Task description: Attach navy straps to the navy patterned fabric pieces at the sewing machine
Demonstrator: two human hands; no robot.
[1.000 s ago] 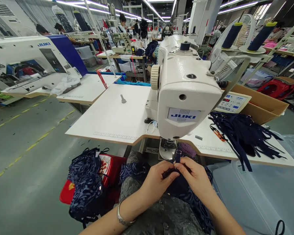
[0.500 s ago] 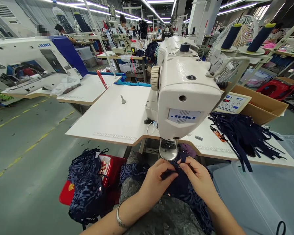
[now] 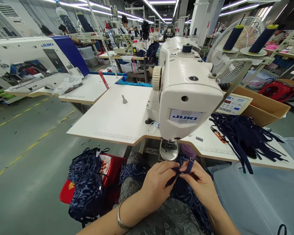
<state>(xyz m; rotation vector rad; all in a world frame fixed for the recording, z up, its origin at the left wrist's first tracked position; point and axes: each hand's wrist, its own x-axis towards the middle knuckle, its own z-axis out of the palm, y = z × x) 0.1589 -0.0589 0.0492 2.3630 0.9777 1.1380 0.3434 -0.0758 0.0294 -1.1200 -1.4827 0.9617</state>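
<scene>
Just in front of the sewing machine [image 3: 188, 94], both hands pinch dark navy material. My right hand [image 3: 198, 178] grips a looped navy strap [image 3: 190, 165] that has a small shiny ring or slider on it. Beside it, my left hand [image 3: 159, 181] is closed on the navy fabric edge, its fingertips close to the right ones. The patterned navy garment [image 3: 189, 199] hangs from the hands across my lap. The rounded metal end of the machine's arm [image 3: 169, 151] sits just beyond my fingers.
A bundle of navy straps [image 3: 247, 137] lies on the right of the white table [image 3: 107, 117], with orange-handled snips [image 3: 219, 134] beside it. Patterned garments [image 3: 87, 186] are heaped on a red stool [image 3: 65, 192] at left. A translucent bin [image 3: 257, 195] stands at right.
Both hands have drawn slightly down from the machine's metal end. The strap now stands up as a loop in my right hand, and my left fingers have curled in further.
</scene>
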